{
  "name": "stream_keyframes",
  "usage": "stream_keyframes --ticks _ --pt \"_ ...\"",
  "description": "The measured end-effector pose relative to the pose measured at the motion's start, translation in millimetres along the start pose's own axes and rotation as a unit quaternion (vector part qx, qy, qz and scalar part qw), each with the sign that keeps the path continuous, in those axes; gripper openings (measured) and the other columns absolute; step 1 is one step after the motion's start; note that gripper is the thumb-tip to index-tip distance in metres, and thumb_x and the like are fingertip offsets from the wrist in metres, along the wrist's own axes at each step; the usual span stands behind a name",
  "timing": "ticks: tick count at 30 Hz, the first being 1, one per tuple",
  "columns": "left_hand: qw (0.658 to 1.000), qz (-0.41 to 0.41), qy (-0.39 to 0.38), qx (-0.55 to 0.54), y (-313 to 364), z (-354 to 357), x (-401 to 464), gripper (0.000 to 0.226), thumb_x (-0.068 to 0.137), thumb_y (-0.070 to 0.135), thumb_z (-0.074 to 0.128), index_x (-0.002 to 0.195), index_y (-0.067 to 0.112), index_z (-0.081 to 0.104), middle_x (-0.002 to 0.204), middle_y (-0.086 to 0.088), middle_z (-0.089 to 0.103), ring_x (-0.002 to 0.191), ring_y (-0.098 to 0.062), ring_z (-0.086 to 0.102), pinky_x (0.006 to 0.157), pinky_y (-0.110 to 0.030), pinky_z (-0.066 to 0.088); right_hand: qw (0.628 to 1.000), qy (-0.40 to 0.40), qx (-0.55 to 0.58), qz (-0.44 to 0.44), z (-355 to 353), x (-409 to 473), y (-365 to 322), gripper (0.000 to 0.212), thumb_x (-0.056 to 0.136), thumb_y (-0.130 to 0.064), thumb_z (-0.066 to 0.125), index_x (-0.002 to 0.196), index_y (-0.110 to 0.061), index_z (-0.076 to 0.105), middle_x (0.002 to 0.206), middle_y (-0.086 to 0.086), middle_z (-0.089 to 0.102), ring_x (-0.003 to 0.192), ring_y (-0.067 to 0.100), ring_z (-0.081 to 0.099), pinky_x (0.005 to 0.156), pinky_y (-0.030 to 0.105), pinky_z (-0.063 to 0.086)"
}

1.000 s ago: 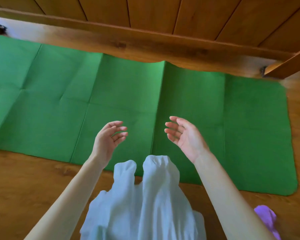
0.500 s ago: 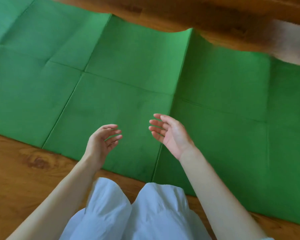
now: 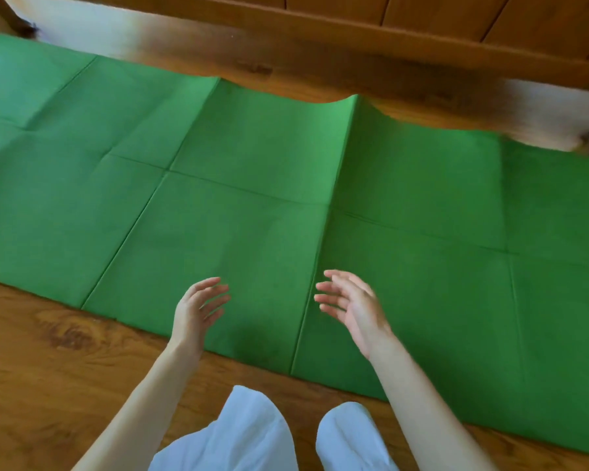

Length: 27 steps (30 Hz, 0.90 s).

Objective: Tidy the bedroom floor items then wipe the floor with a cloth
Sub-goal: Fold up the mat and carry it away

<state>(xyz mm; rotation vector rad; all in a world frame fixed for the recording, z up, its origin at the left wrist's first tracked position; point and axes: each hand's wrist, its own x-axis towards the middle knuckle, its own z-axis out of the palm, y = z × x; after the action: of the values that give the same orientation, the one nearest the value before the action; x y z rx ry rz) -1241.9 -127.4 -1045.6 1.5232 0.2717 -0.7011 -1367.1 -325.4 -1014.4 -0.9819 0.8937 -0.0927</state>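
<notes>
A large green mat (image 3: 252, 185) with fold creases lies flat on the wooden floor (image 3: 48, 368), stretching from the left edge to the right edge of the view. My left hand (image 3: 198, 307) hovers over the mat's near edge, fingers apart, holding nothing. My right hand (image 3: 351, 307) hovers a little to the right of it, palm turned inward, fingers spread, also empty. Neither hand touches the mat. No cloth is in view.
A wooden bed frame rail (image 3: 354, 49) runs along the far side of the mat, with wooden panels above it. My knees in white trousers (image 3: 252, 436) rest on the floor at the bottom of the view.
The view has tilted down and then back up a little. My hands have stayed empty and open over the mat's near edge. The purple item at the lower right is out of view.
</notes>
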Motion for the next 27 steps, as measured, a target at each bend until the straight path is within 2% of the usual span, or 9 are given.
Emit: stream_keyframes --ticks 2,4,6,9,12,16,20,24,27 --pt "0.984 0.094 -0.052 0.143 -17.5 3.4 -6.8 0.022 0.083 0.022 0.056 0.105 0.025 0.057 0.109 0.004 0.062 0.110 -0.021 0.055 0.082 -0.022 0.044 0.979 0.004 -0.190 -0.075 -10.4 -4.4 20.3 0.017 0.091 -0.010 0.057 0.099 -0.026 0.059 0.097 0.003 0.064 0.087 0.014 0.060 0.074 0.020 0.050" --pt "0.931 0.185 -0.113 0.294 -36.7 9.9 -14.2 0.039 0.078 0.032 0.058 0.116 0.030 0.053 0.123 0.009 0.055 0.118 -0.009 0.048 0.096 -0.023 0.039 0.921 -0.033 -0.355 -0.154 -16.7 -9.2 42.7 0.030 0.087 -0.015 0.063 0.111 -0.032 0.057 0.114 -0.004 0.060 0.106 0.010 0.054 0.087 0.016 0.044" --pt "0.819 0.302 -0.158 0.461 -53.4 15.8 -13.8 0.062 0.077 0.040 0.064 0.134 0.027 0.043 0.141 0.010 0.040 0.130 -0.004 0.033 0.108 -0.027 0.028 0.843 -0.076 -0.495 -0.199 -21.0 -14.6 61.6 0.049 0.087 -0.024 0.063 0.133 -0.028 0.047 0.137 -0.007 0.045 0.126 0.005 0.038 0.104 0.014 0.026" --pt "0.632 0.405 -0.221 0.623 -70.6 17.4 -7.7 0.100 0.069 0.056 0.070 0.148 0.028 0.016 0.153 0.004 0.019 0.140 -0.010 0.011 0.112 -0.040 0.022 0.722 -0.106 -0.640 -0.240 -29.3 -18.3 80.4 0.072 0.087 -0.035 0.061 0.148 -0.027 0.023 0.156 -0.005 0.014 0.144 0.011 0.008 0.112 0.022 0.002" --pt "0.529 0.425 -0.250 0.691 -77.4 19.3 -3.5 0.121 0.056 0.071 0.067 0.150 0.021 0.009 0.148 -0.006 0.035 0.136 -0.021 0.026 0.106 -0.041 0.030 0.662 -0.110 -0.693 -0.261 -39.0 -16.4 90.4 0.085 0.084 -0.040 0.064 0.150 -0.024 0.014 0.158 0.000 0.002 0.145 0.017 -0.002 0.111 0.030 -0.005" --pt "0.502 0.461 -0.252 0.687 -85.9 13.8 5.0 0.105 0.065 0.074 0.046 0.149 0.020 0.012 0.146 -0.006 0.040 0.135 -0.021 0.028 0.108 -0.033 0.023 0.612 -0.097 -0.732 -0.285 -51.7 -11.6 98.5 0.094 0.070 -0.049 0.073 0.146 -0.017 0.029 0.155 0.010 0.020 0.142 0.028 0.019 0.109 0.042 0.009" --pt "0.464 0.477 -0.248 0.704 -84.4 13.3 9.6 0.080 0.073 0.069 0.036 0.141 0.025 0.034 0.143 -0.006 0.045 0.131 -0.021 0.038 0.099 -0.035 0.043 0.587 -0.084 -0.745 -0.307 -58.6 -11.2 103.9 0.090 0.067 -0.058 0.071 0.141 -0.017 0.040 0.149 0.012 0.035 0.136 0.030 0.035 0.106 0.043 0.022" --pt "0.435 0.500 -0.245 0.708 -89.2 11.5 10.8 0.072 0.081 0.061 0.032 0.140 0.021 0.033 0.141 -0.009 0.047 0.133 -0.022 0.029 0.107 -0.034 0.022 0.540 -0.057 -0.758 -0.362 -60.0 -13.7 110.8 0.083 0.064 -0.060 0.074 0.130 -0.015 0.054 0.138 0.011 0.050 0.127 0.027 0.048 0.100 0.039 0.039" --pt "0.402 0.529 -0.243 0.707 -94.2 7.7 13.5 0.074 0.083 0.054 0.032 0.147 0.017 0.021 0.154 -0.009 0.021 0.143 -0.019 0.008 0.113 -0.034 0.007 0.496 -0.046 -0.764 -0.409 -61.1 -15.0 113.7 0.072 0.063 -0.055 0.077 0.118 -0.011 0.064 0.126 0.010 0.061 0.119 0.025 0.056 0.096 0.037 0.046"
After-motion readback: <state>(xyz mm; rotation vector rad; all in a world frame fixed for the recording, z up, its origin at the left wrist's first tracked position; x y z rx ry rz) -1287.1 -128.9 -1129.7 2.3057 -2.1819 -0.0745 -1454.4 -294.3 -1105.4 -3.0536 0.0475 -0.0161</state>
